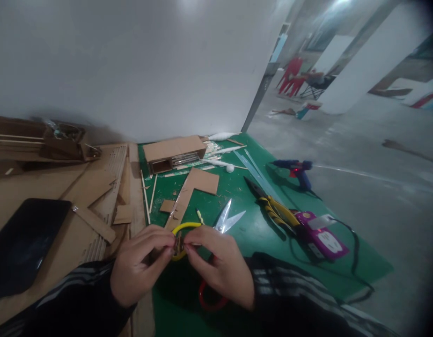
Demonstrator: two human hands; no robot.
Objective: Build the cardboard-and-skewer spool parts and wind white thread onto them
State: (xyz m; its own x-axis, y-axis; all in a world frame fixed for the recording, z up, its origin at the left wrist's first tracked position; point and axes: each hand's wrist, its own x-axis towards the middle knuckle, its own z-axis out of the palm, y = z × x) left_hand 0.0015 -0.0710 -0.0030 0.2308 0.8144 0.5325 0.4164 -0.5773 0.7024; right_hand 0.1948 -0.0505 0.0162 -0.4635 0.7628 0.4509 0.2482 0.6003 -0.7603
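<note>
Bare hands work close to the camera, black sleeves with pale stripes reaching in from the lower corners. The left hand (142, 264) is nearly closed, thumb and forefinger pinching one side of a small brown piece (179, 244); the right hand (221, 267) pinches its other side, its grip just as narrow. The piece sits between the two sets of fingertips, its details blurred, with a yellow loop (185, 225) showing around it.

Scissors (221, 226) with red handles lie partly hidden beneath the right hand, silver blades parted and pointing away on the green surface (244, 238). Left of the hands, a black slab (28, 245) rests on brown cardboard sheets (86, 187). To the right, a purple power strip (328, 241) holds a white plug, beside yellow-and-black pliers (277, 213) whose jaws point away.

Beyond the hands, an L-shaped piece of cardboard (205, 180) lies flat, near thin wooden sticks (153, 193). Farther back stand an open-ended cardboard box (176, 150) and, to the right, a blue glue gun (300, 173) showing a red light. A pale wall (132, 70) rises behind the surface; red chairs (292, 77) stand in the distance across a gray floor (342, 140).
</note>
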